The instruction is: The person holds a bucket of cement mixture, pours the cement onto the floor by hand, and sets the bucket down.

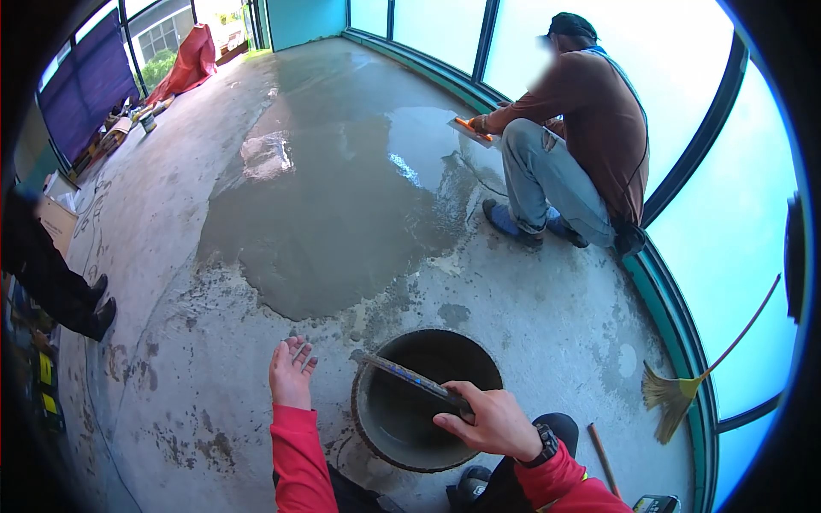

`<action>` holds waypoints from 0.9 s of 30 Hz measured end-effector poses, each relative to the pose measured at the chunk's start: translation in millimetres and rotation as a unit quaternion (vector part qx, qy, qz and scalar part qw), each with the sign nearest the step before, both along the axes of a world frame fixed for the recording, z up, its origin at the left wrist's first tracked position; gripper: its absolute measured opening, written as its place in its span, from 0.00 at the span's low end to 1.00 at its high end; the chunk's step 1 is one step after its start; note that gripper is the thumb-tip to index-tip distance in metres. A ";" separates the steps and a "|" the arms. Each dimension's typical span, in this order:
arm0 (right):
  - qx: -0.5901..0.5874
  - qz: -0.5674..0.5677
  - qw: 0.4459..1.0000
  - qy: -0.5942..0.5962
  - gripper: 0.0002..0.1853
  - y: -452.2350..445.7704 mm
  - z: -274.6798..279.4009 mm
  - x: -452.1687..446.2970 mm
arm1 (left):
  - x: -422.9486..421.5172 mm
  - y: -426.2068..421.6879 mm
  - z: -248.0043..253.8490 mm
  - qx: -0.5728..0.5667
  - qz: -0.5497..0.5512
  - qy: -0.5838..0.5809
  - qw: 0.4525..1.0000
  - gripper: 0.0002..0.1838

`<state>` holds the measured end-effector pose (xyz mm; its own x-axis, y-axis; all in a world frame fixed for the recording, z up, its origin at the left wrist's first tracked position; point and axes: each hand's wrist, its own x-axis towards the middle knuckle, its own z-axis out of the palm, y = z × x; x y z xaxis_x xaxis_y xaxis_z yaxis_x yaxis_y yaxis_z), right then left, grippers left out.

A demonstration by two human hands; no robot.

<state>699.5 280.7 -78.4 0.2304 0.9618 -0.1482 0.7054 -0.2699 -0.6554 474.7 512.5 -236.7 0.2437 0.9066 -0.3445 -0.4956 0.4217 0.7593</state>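
My right hand (494, 421), with a watch at its wrist, is closed around the dark handle end of a trowel (410, 375). Seen nearly edge-on, its long narrow blade points left over a round tub (366, 425) of grey wet mix (402, 427). To the tub's left, my left hand (292, 374) is raised with the palm up, fingers apart and slightly bent, holding nothing. Beyond the tub, a sheet of wet grey cement (316, 222) covers part of the floor.
A crouching co-worker (590, 128) holds an orange-handled trowel (473, 131) on the wet surface by the windows. Another person (51, 265) stands at left. A broom (671, 398) leans at right, near a wooden stick (604, 457). A cable (107, 445) crosses the floor.
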 end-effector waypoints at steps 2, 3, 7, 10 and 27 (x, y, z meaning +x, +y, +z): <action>-0.003 0.001 1.000 -0.004 0.29 0.0 1.1 0.0 | -0.3 0.5 -0.7 -0.001 0.000 0.001 1.000 0.16; -0.004 0.001 1.000 -0.005 0.29 0.0 1.4 0.0 | -0.3 0.5 -0.6 -0.002 0.001 0.003 1.000 0.16; -0.004 0.001 1.000 -0.003 0.29 -0.4 -0.5 0.1 | 0.3 -0.1 0.3 -0.002 0.002 0.007 1.000 0.16; -0.003 0.001 1.000 -0.003 0.29 -0.5 -0.4 0.6 | 0.9 -0.3 0.2 -0.003 0.003 0.008 1.000 0.16; 0.002 0.006 1.000 0.003 0.29 -0.3 -1.4 2.0 | 2.8 0.8 -2.3 0.004 -0.001 0.005 1.000 0.16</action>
